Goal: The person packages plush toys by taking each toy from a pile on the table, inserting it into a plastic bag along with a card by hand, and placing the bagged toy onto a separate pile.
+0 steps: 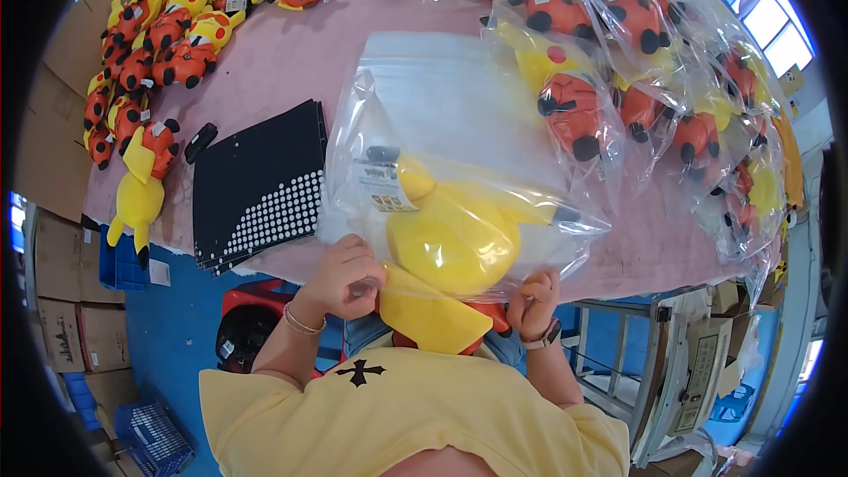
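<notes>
Well off to the left of the left hand (353, 276), yellow and red toys (181, 66) pile up on the table (265, 71). Nearer, a loose toy (141, 201) lies by the table's edge, and beyond it on the hand's side sits a small black object (200, 143). Just beside the hand, up and to its left, rests a stack of black sheets (252, 155), white-dotted at one corner. The left hand is curled nearly closed, pinching the near edge of a clear bag (424, 79). Between the two grips is the toy in work (459, 247), its yellow head inside the bag, its yellow tail (433, 309) out towards the person. The right hand (533, 302) has thumb and fingers drawn together on the bag's other near corner. Beyond it, up and to the right, bagged toys (572, 115) lie heaped
</notes>
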A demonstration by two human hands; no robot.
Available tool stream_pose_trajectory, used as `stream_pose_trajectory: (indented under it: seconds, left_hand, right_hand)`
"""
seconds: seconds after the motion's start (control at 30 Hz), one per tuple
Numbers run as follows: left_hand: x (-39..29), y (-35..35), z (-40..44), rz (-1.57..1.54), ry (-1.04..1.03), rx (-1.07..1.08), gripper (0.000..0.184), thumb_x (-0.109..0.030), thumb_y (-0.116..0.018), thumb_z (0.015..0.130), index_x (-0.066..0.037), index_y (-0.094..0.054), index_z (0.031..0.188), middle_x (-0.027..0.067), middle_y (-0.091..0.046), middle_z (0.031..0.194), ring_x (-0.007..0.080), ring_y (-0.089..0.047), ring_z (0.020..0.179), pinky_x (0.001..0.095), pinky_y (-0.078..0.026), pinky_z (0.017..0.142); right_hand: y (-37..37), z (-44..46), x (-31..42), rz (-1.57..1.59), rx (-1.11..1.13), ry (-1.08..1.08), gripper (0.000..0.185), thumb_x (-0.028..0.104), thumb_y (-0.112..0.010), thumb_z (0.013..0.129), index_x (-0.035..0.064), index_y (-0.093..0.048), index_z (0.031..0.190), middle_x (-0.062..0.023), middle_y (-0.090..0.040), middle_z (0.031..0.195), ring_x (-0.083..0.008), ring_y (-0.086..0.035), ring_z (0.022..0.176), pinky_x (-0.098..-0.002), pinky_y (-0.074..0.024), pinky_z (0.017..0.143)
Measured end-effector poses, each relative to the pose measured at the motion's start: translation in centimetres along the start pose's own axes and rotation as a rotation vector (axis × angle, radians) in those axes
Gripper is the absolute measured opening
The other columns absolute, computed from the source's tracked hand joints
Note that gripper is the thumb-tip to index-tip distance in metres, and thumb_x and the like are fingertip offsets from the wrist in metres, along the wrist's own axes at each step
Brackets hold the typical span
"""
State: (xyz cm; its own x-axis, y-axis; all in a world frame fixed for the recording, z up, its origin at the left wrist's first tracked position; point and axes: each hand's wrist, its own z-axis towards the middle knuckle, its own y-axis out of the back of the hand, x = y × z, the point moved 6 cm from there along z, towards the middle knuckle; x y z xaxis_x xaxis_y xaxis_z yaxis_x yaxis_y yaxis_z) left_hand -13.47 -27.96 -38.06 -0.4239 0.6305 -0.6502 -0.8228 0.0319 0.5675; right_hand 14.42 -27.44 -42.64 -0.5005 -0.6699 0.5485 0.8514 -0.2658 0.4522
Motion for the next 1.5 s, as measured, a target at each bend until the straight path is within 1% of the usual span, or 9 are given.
stream_pose_trajectory:
  seconds: [0.13,0.3,0.43,0.63,0.77,0.93,1.3,1.43,1.5]
  left_hand:
    - [0.6,0.0,0.5,0.094,-0.010,-0.012,0.020,0.007,-0.057,0.062,-0.010,-0.056,0.074,0.0028,-0.048,0.064,0.0205,-0.043,0.061,0.0269,-0.039,0.061]
    - [3.3,0.1,-0.5,0.346,0.017,-0.363,0.019,0.006,-0.059,0.069,-0.008,-0.057,0.081,0.0044,-0.049,0.071,0.0182,-0.044,0.063,0.0248,-0.039,0.059]
    - [5.6,0.3,-0.2,0.292,0.462,-0.696,0.018,0.004,-0.057,0.077,-0.006,-0.057,0.093,0.0052,-0.049,0.082,0.0140,-0.044,0.065,0.0230,-0.038,0.057]
    - [7.8,-0.4,-1.1,0.026,0.625,-0.676,0.023,0.002,-0.053,0.083,-0.004,-0.055,0.105,0.0049,-0.046,0.090,0.0117,-0.043,0.068,0.0220,-0.038,0.057]
    - [7.1,0.3,-1.2,0.040,0.672,-0.701,0.027,0.000,-0.048,0.086,-0.002,-0.053,0.112,0.0049,-0.047,0.084,0.0123,-0.045,0.067,0.0230,-0.040,0.058]
    - [8.7,-1.0,-2.7,-0.063,0.754,-0.460,0.031,-0.004,-0.045,0.088,0.000,-0.051,0.118,0.0086,-0.057,0.084,0.0154,-0.050,0.067,0.0246,-0.043,0.062]
    - [5.3,-1.1,-6.2,0.122,0.656,-0.290,0.032,-0.005,-0.044,0.087,0.001,-0.055,0.116,0.0132,-0.065,0.095,0.0209,-0.055,0.068,0.0273,-0.045,0.065]
    - [3.9,-0.9,-7.6,-0.015,0.599,-0.335,0.032,-0.005,-0.041,0.086,0.001,-0.059,0.111,0.0019,-0.049,0.064,0.0097,-0.038,0.053,0.0190,-0.032,0.051]
    - [3.3,-0.9,-8.3,-0.083,0.661,-0.333,0.032,-0.004,-0.041,0.085,0.001,-0.060,0.110,0.0030,-0.051,0.066,0.0103,-0.040,0.053,0.0193,-0.032,0.051]
  right_hand:
    - [-0.9,2.3,-0.2,-0.070,0.243,0.073,0.020,0.002,-0.061,0.066,0.0088,-0.054,0.083,-0.0050,-0.051,0.072,-0.0238,-0.045,0.072,-0.0351,-0.0418,0.071]
    - [-1.5,2.3,-2.8,-0.234,0.142,-0.001,0.023,0.002,-0.062,0.069,0.0077,-0.053,0.090,-0.0058,-0.051,0.078,-0.0215,-0.045,0.073,-0.0320,-0.0412,0.072]
    - [-1.2,2.8,-4.0,-0.091,-0.321,-0.458,0.020,0.001,-0.059,0.074,0.0060,-0.053,0.092,-0.0069,-0.052,0.087,-0.0193,-0.046,0.073,-0.0279,-0.0409,0.072]
    - [-1.1,3.2,-4.8,-0.036,-0.516,-0.386,0.015,-0.002,-0.054,0.078,0.0040,-0.052,0.091,-0.0075,-0.049,0.093,-0.0182,-0.045,0.068,-0.0261,-0.0415,0.069]
    - [-0.6,1.4,-6.8,0.172,-0.422,-0.513,0.014,-0.001,-0.054,0.076,0.0019,-0.050,0.090,-0.0085,-0.049,0.087,-0.0186,-0.044,0.064,-0.0261,-0.0423,0.065]
    - [-0.2,-2.6,-5.7,-0.167,0.009,-0.438,0.005,0.000,-0.051,0.073,0.0022,-0.050,0.077,-0.0070,-0.046,0.058,-0.0197,-0.038,0.049,-0.0289,-0.0375,0.049]
    - [1.5,-4.5,-1.5,-0.077,0.083,-0.346,0.008,0.000,-0.049,0.073,0.0022,-0.054,0.079,-0.0093,-0.055,0.061,-0.0203,-0.041,0.047,-0.0288,-0.0359,0.046]
    - [1.8,-4.2,0.2,0.032,0.051,-0.355,0.007,0.000,-0.053,0.068,0.0044,-0.051,0.072,-0.0056,-0.046,0.053,-0.0206,-0.036,0.042,-0.0289,-0.0328,0.042]
    - [1.8,-4.6,0.4,0.039,0.071,-0.354,0.007,0.000,-0.053,0.067,0.0045,-0.052,0.072,-0.0056,-0.047,0.053,-0.0208,-0.036,0.042,-0.0288,-0.0330,0.042]
